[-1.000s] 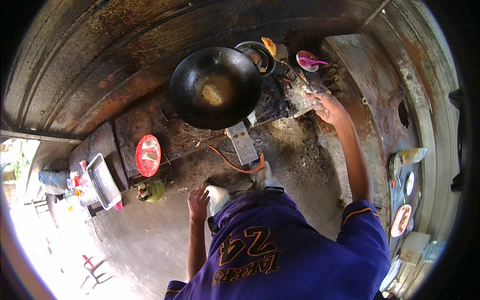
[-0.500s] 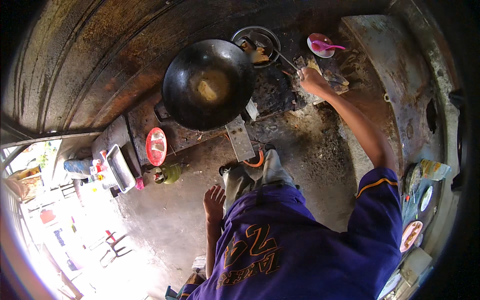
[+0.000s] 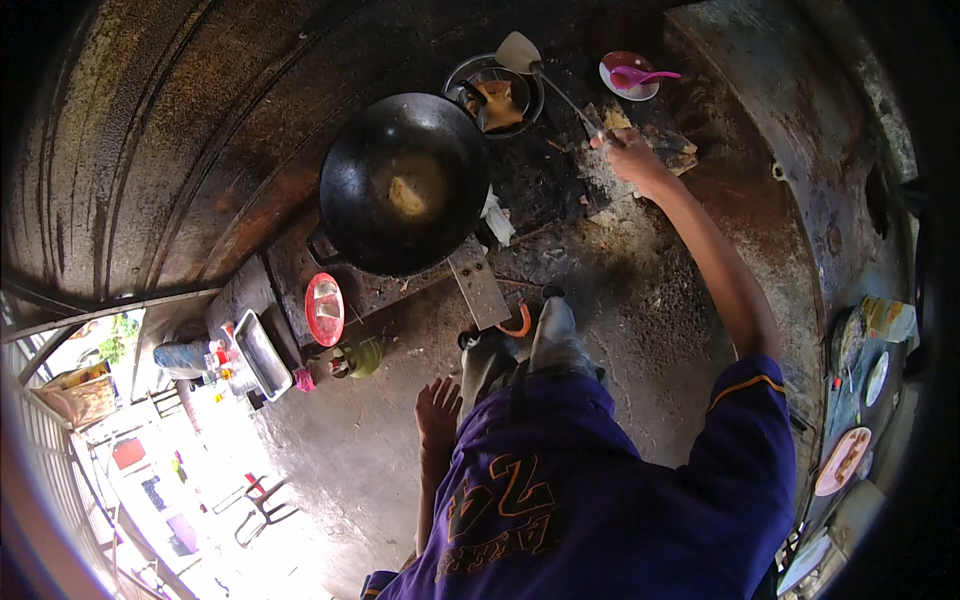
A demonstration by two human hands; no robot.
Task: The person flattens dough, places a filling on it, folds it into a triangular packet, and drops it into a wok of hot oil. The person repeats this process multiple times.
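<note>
My right hand [image 3: 632, 158] is closed around the handle of a long metal spatula [image 3: 568, 97]. The spatula's pale blade [image 3: 518, 53] hangs over the far edge of a round metal bowl [image 3: 455, 78], which holds golden-brown fried pieces [image 3: 500, 108] and a dark-handled utensil. Left of the bowl sits a large black wok [image 3: 350, 190] with a light-coloured piece of food [image 3: 406, 196] in a pool of what looks like oil. My left hand [image 3: 438, 410] hangs low beside my leg, fingers apart, holding nothing.
A white and red bowl [image 3: 638, 92] with a pink spoon [image 3: 645, 75] stands at the far right. Near the wok's left side is a red oval plate [image 3: 324, 325] with pale blocks. A green gas cylinder [image 3: 366, 357] and a metal tray [image 3: 265, 355] lie further left.
The spatula's blade has come up out of the bowl to its far rim, showing the fried pieces below. My right hand still grips the handle. The view has shifted slightly.
</note>
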